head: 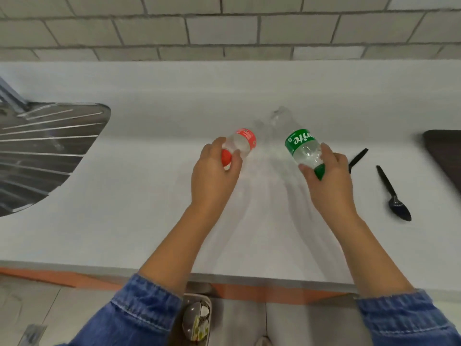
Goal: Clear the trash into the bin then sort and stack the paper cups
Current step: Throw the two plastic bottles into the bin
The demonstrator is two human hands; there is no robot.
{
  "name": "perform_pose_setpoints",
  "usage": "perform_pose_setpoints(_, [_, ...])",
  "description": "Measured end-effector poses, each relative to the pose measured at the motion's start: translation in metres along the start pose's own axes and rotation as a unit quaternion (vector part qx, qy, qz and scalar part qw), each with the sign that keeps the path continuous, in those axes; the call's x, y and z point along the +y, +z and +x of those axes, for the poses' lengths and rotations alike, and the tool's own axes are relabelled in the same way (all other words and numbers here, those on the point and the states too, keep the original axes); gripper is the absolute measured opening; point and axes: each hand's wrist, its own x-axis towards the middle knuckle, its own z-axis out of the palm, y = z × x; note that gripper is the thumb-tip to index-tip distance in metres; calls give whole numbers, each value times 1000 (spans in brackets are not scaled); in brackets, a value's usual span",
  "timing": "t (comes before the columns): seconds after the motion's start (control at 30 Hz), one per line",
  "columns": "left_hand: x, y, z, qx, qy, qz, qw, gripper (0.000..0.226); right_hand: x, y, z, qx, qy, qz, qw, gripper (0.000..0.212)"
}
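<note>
Trash round: a bottle in each hand over the bench (149,196)

Left hand (214,176) grip wraps the red-capped bottle (240,143), right hand (329,181) the green Sprite bottle (303,146). Next I'd drop both into the bin (197,318) on the floor below; cups aren't visible.

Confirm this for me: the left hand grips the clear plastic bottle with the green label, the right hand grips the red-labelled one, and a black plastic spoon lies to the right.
Not quite: the bottles are swapped. The head view shows the left hand gripping the clear plastic bottle with the red label and cap, and the right hand gripping the green-labelled clear bottle. The black plastic spoon does lie to the right.
</note>
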Motion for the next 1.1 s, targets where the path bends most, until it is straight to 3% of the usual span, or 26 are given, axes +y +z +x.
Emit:
perform_pose_setpoints(0.1, [-20, -62, -27, 93, -17, -117, 989, 20, -22, 0, -39, 5, 8, 140, 990, 63])
perform_pose_setpoints(0.2, [-48, -127, -60, 154, -26, -156, 975, 6, -55, 12, -92, -20, 37, 279, 959, 58])
perform_pose_setpoints(0.47, [-154, -240, -151, 160, -32, -137, 977, 10, -105, 65, -244, -96, 19, 382, 919, 43])
perform_pose_setpoints(0.63, [-220, -232, -190, 23, -25, -41, 999, 25, -98, 101, -296, -110, -4, 325, 939, 42])
perform_pose_setpoints(0.73, [-272, -185, -215, -102, -78, 33, 991, 27, -73, 133, -311, -136, 6, 257, 957, 42])
perform_pose_setpoints(0.87, [-346, -105, -249, -258, -140, 113, 949, 25, -14, 201, -322, -201, 79, 106, 971, 37])
perform_pose_setpoints(1.1, [-440, 1, -287, -404, -173, 226, 869, 37, 97, 342, -339, -280, 178, -55, 942, 44])
